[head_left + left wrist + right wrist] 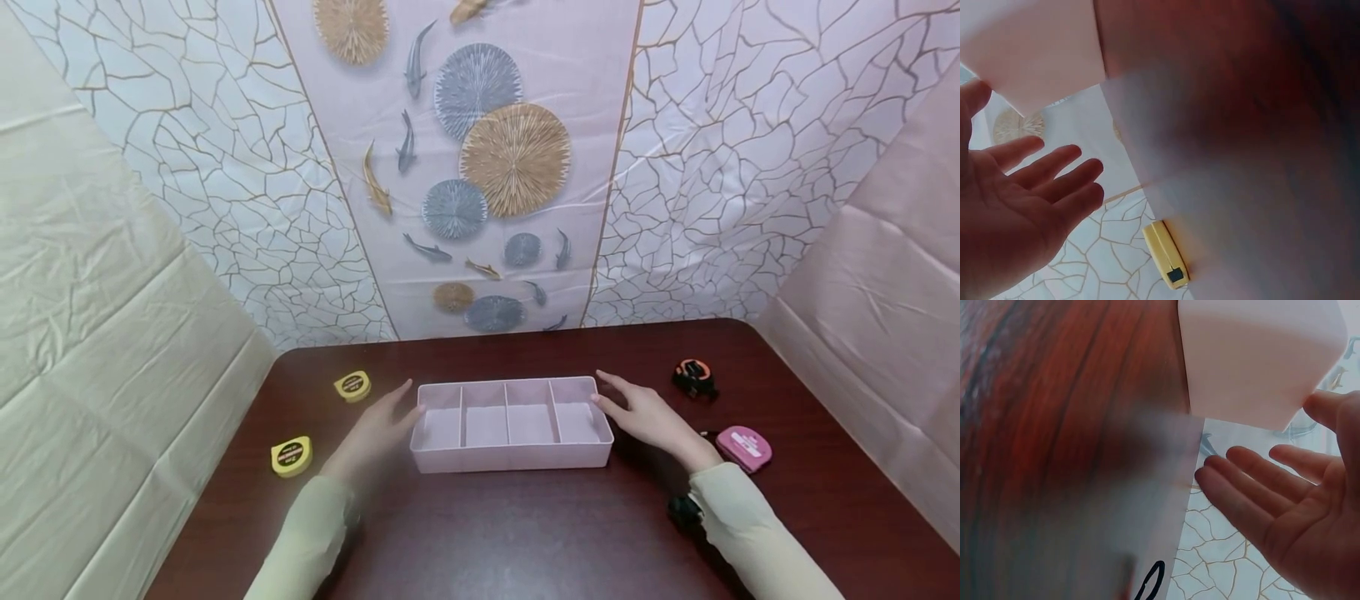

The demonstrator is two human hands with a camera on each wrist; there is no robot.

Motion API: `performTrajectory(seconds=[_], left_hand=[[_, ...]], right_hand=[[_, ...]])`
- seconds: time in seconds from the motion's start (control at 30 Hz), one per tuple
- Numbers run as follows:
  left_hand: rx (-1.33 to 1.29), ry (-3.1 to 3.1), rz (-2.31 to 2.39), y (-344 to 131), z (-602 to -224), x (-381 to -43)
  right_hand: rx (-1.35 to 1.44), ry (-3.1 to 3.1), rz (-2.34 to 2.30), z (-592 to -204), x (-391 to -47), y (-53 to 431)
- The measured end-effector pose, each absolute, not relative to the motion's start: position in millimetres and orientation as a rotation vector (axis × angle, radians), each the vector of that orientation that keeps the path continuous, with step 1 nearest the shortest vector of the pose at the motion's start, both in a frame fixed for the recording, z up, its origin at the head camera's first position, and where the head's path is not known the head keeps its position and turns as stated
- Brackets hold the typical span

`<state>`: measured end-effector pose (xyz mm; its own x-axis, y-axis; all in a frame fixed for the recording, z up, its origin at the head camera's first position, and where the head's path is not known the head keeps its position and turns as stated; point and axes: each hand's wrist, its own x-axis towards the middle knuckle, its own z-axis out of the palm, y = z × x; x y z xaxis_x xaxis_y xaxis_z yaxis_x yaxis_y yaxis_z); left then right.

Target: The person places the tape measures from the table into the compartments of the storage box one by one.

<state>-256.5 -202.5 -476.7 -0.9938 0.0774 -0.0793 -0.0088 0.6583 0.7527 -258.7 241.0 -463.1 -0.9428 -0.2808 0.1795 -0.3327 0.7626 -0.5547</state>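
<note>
A pale pink divided box point(517, 457) with several compartments in a row sits on the table between the two hands. My left hand point(377, 429) is at its left end, fingers extended and thumb at the rim. At the right end my right hand point(651, 417) mirrors it, thumb at the rim and fingers spread. In the left wrist view the fingers are apart from the box wall point(1041, 50). Likewise in the right wrist view, only the thumb reaches the edge of the box wall point(1254, 369). Whether the thumbs press it, I cannot tell.
Two yellow tape measures point(292, 456) lie left of my left hand. On the right are a black and orange tape measure point(694, 378) and a pink tape measure point(743, 448), the latter close to my right wrist. Patterned cloth point(480, 275) hangs behind the dark wooden table point(510, 533).
</note>
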Motion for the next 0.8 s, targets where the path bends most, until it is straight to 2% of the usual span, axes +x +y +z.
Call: performTrajectory(seconds=[0.23,0.5,0.8], left_hand=[[0.078,2.706,1.321,-203.6,-478.0,-254.8],[0.224,2.704,1.296,-204.7,-477.4,-256.5],[0.187,2.677,1.32,-202.2,-475.2,-255.6]], right_hand=[[0.526,-2.839,0.972,-464.3,-257.6,238.1],[0.524,-2.838,0.955,-464.2,-255.9,236.9],[0.528,-2.812,0.978,-468.5,-257.7,238.3]])
